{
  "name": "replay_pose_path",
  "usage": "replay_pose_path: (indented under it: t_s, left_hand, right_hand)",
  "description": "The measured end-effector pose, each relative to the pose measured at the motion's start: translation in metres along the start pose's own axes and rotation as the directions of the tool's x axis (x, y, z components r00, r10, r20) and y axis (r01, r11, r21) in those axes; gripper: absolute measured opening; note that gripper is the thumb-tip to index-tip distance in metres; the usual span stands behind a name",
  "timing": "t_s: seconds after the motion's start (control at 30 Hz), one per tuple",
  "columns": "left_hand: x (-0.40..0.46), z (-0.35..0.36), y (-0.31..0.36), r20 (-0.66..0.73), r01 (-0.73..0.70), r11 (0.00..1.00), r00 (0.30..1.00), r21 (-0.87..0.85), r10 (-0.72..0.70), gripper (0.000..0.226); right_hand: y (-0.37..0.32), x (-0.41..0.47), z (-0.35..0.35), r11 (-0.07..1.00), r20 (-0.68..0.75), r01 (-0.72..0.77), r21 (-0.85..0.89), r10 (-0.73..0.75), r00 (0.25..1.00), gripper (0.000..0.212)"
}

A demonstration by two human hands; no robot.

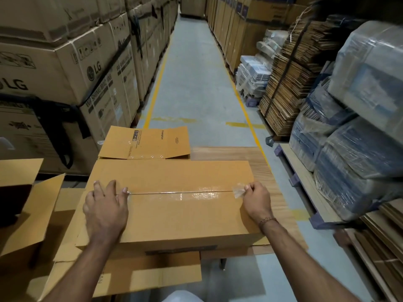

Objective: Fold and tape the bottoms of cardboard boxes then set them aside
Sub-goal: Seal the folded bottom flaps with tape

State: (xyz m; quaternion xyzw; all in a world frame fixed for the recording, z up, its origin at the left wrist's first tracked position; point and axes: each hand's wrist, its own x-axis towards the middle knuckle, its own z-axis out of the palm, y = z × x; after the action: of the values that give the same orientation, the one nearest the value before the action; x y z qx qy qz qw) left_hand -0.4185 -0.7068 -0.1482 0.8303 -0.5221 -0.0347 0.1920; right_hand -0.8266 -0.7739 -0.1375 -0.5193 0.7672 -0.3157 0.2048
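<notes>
A cardboard box [174, 205] lies bottom-up on a wooden surface [229, 153] in a warehouse aisle, its long axis running left to right across the person's body. The seam between the folded flaps follows that same axis, with clear tape [196, 194] glistening over its right half. The left hand [106, 205] is spread flat on the box, its fingers pressing at the seam's left end. The right hand [257, 199] pinches the loose tape end between thumb and fingers at the seam's right end, the nearer hand to the free tape. Smoothing that end down over the right edge looks to be the coming move. Another box [144, 142] lies just behind; more open boxes [28, 205] sit at left.
</notes>
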Motion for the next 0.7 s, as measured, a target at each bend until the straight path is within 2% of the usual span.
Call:
replay_pose_path:
  t_s: [0.17, 0.43, 0.7]
  left_hand:
    - [0.001, 0.0, 0.003, -0.003, 0.011, 1.0, 1.0, -0.01, -0.011, 0.062]
    - [0.001, 0.002, 0.002, -0.002, 0.009, 1.0, 1.0, 0.003, -0.009, 0.061]
    - [0.002, 0.003, 0.002, -0.004, 0.011, 1.0, 1.0, 0.01, -0.011, 0.062]
  right_hand:
    - [0.019, 0.022, -0.023, 0.996, -0.125, -0.091, 0.027, 0.093, 0.988, 0.019]
    - [0.052, 0.044, -0.052, 0.971, -0.189, -0.215, 0.105, 0.232, 0.954, 0.021]
    - [0.064, 0.06, -0.069, 0.95, -0.242, -0.27, 0.156, 0.302, 0.922, 0.027]
